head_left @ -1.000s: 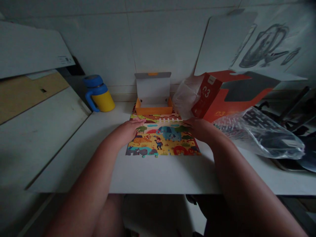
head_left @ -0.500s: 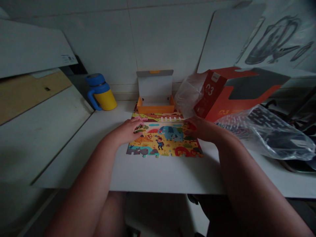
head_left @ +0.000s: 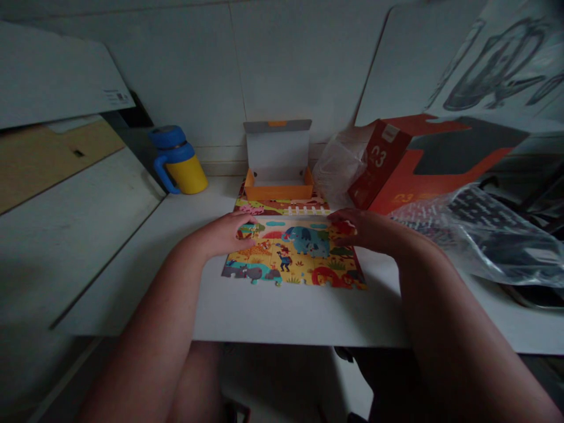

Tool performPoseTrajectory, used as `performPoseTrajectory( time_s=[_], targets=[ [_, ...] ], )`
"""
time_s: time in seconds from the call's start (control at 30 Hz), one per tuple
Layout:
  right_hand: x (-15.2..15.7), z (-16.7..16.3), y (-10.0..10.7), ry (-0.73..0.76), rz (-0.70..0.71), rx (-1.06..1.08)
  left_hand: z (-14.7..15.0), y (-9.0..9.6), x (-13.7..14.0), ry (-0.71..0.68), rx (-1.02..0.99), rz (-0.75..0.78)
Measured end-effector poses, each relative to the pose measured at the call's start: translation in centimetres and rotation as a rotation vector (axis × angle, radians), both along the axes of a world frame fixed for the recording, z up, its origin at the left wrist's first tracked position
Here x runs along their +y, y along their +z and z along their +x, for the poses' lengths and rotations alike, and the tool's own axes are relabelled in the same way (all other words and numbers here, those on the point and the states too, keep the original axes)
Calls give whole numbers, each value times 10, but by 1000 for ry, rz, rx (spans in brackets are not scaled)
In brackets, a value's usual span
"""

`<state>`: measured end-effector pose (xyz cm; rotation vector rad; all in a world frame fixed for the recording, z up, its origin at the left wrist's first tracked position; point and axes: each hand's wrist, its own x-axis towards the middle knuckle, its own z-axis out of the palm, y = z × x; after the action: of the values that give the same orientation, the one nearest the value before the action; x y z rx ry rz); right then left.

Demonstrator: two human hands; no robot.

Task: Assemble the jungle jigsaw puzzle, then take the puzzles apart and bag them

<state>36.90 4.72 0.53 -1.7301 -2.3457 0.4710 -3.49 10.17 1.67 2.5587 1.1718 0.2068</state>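
A joined section of a jigsaw puzzle (head_left: 286,252) lies on the white table, printed with elephants, a lion, a hippo and a small figure. Its near edge shows open tabs and notches. My left hand (head_left: 227,235) curls round its far left corner, thumb over the picture. At the far right corner, my right hand (head_left: 363,232) grips in the same way. The fingertips beyond the far edge are partly hidden. Just behind lies another colourful puzzle picture (head_left: 282,207) with a white fence, an open orange box (head_left: 278,191) standing on it.
A blue and yellow jug (head_left: 183,167) stands at the back left. To the right are a red and grey carton (head_left: 440,167), a crumpled clear bag (head_left: 339,167) and plastic-wrapped items (head_left: 497,235). The table's front edge (head_left: 299,342) runs close to my body.
The puzzle section's near edge has come slightly towards me, and both hands have kept their hold on its far corners. The camera view has shifted a little.
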Motion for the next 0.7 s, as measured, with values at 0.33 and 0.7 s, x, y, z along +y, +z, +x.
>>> performPoseTrajectory(
  time_s=[0.33,0.7],
  targets=[
    [-1,2,6,-91,-72,-43,-10,-9,11,12,-19,9],
    [-9,-5,12,-20,-178,-33,-16,2,8,98,9,-208]
  ],
)
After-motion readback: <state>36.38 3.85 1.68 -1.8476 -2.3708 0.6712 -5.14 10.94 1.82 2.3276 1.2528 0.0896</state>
